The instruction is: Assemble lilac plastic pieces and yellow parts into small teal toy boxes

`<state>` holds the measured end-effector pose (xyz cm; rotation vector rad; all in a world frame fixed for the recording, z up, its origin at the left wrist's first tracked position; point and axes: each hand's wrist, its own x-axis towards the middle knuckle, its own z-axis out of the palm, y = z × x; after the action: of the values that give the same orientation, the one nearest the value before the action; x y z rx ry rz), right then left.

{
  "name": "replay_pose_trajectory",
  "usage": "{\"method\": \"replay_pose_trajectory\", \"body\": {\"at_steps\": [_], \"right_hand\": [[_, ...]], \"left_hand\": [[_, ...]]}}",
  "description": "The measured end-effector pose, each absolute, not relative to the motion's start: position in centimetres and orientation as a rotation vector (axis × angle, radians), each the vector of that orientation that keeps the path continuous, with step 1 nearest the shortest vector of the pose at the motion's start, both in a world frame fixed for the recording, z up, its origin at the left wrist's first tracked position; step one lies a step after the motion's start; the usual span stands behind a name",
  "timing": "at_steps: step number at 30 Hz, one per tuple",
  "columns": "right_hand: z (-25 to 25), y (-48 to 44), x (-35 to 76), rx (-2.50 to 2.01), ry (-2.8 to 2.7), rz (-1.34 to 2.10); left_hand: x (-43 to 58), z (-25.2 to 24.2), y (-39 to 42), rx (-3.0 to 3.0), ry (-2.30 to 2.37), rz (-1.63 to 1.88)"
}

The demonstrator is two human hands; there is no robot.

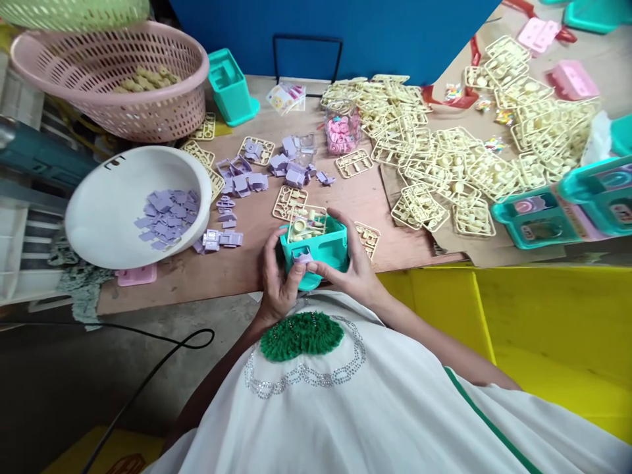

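Close to my body, at the front edge of the table, my left hand (pixel 279 280) and my right hand (pixel 356 263) grip a teal plastic box (pixel 326 249) from its two sides. A cream sprue frame of small parts (pixel 309 224) sticks up out of the box's top. Both thumbs press at a small purple piece (pixel 302 257) on the near face of the box. Purple plastic parts (pixel 241 183) lie in loose groups to the left. Behind the box rests another cream sprue frame (pixel 289 202), and one more (pixel 368 240) lies by my right hand.
A white bowl (pixel 83 217) with purple pieces and a pink basket (pixel 123 108) stand at left. Beyond are a second teal box (pixel 230 89) and a clear container of pink pieces (pixel 342 131). Cream sprues (pixel 444 158) pile up at right, near teal trays (pixel 543 220).
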<state>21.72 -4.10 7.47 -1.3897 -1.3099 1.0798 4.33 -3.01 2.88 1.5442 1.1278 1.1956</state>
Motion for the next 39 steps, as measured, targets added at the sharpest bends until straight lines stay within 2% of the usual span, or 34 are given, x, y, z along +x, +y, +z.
{"method": "replay_pose_trajectory", "body": {"at_steps": [7, 17, 30, 35, 39], "right_hand": [[7.9, -3.1, 21.9, -1.406, -1.296, 1.153], [7.5, -2.7, 21.2, -1.44, -1.286, 1.037], [7.2, -1.0, 21.8, -1.494, -1.353, 1.15], [6.8, -1.8, 21.7, -1.409, -1.411, 1.048], [7.9, -2.0, 22.5, -1.239, -1.692, 0.74]], "left_hand": [[5.2, 4.2, -2.6, 1.378, 1.176, 1.262], [5.8, 4.6, -2.0, 1.347, 1.262, 1.319], [4.5, 2.6, -0.6, 1.315, 1.369, 1.253], [4.6, 3.1, -0.7, 1.328, 1.313, 1.313], [3.9, 3.8, -0.4, 1.444, 1.261, 1.251]]}}
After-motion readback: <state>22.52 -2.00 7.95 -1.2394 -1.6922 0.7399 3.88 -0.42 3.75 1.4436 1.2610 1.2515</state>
